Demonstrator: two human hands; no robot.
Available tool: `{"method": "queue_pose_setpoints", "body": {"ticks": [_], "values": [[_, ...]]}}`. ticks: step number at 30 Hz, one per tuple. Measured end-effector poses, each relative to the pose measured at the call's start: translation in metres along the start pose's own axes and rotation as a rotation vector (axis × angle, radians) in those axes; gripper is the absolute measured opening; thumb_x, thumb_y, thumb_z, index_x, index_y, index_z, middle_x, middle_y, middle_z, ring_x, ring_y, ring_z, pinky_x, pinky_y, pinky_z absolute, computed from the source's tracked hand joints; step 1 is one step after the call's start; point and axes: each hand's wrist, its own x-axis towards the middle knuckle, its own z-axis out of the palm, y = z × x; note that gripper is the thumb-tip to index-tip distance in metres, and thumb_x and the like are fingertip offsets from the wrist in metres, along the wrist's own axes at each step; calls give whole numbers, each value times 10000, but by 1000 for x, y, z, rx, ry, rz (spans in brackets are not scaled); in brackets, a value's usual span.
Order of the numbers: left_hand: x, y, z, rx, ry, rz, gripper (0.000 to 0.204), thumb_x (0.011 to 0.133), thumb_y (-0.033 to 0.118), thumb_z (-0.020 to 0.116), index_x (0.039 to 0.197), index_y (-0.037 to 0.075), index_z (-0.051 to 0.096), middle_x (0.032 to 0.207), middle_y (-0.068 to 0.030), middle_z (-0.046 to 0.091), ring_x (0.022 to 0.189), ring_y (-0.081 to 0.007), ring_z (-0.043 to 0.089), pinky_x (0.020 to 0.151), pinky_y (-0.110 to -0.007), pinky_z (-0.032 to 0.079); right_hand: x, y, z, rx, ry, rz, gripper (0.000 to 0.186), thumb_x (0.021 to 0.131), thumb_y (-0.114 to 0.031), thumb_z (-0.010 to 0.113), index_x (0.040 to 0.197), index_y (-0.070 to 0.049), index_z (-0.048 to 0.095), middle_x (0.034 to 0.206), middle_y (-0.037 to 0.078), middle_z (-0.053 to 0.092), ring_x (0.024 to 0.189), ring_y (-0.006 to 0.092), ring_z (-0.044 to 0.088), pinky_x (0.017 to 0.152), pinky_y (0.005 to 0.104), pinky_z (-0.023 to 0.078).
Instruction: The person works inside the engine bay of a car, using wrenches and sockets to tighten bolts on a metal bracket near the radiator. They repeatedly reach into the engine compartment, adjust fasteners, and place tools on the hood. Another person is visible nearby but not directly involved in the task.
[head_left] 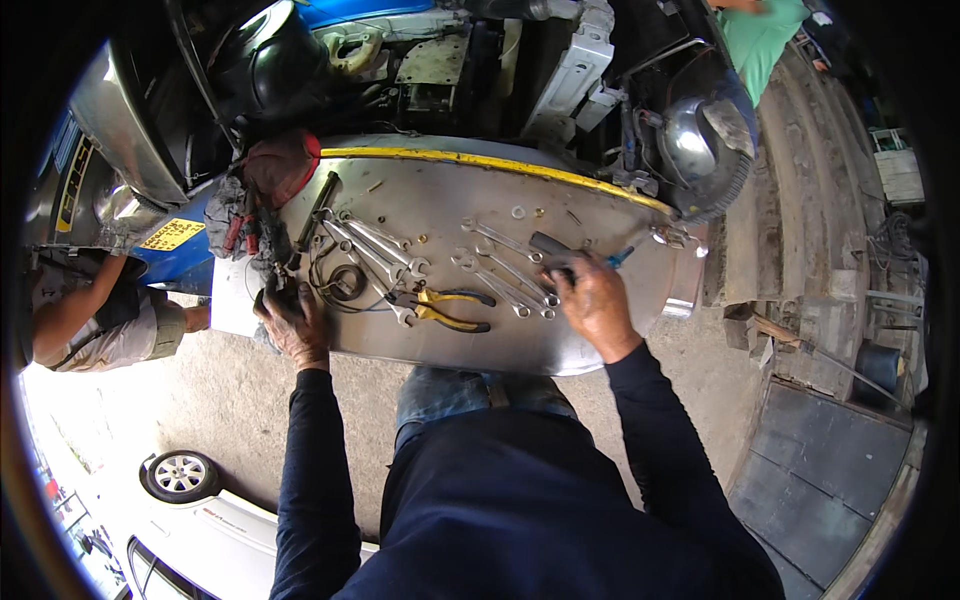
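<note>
My right hand (597, 308) is closed around a dark, cylinder-shaped piece (552, 246) above the right part of a grey metal panel (540, 345). My left hand (295, 325) curls its fingers at the panel's left edge, by dark rags (228, 210); what it grips is hidden. Between the hands lie several combination wrenches (510, 265), more wrenches (370, 245) at the left, and yellow-handled pliers (450, 312). A coil of black wire (346, 284) rests near my left hand. A long black rod-like tool (318, 210) lies behind it.
A yellow strip (480, 162) runs along the panel's far edge, with vehicle parts (430, 75) beyond. At the left another person's arm (85, 300) shows; a person in green (765, 40) is far right. Wooden planks (790, 180) and a long-handled tool (790, 335) lie right.
</note>
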Motion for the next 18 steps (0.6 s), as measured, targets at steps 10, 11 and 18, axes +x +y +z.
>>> {"method": "queue_pose_setpoints", "body": {"ticks": [10,11,18], "values": [[2,2,-8,60,0,86,629,901,403,701,1383,44,516,1307,-242,488,1165,-444,548,990,-515,453,24,-14,-16,59,-2,127,166,878,-87,707,1026,-14,691,995,184,688,929,394,664,809,449,534],[2,1,-7,27,-5,105,628,900,399,704,1384,46,517,1309,-242,489,1171,-444,547,993,-515,452,23,-16,-14,64,3,157,166,871,-97,710,1013,-13,689,996,182,684,948,404,656,827,462,532],[5,-8,3,-90,-33,47,659,917,455,667,1413,46,518,1261,-239,520,1158,-422,567,982,-499,467,23,-10,-10,-5,43,118,142,861,-104,707,975,-21,685,957,194,691,930,394,659,827,469,527]]}}
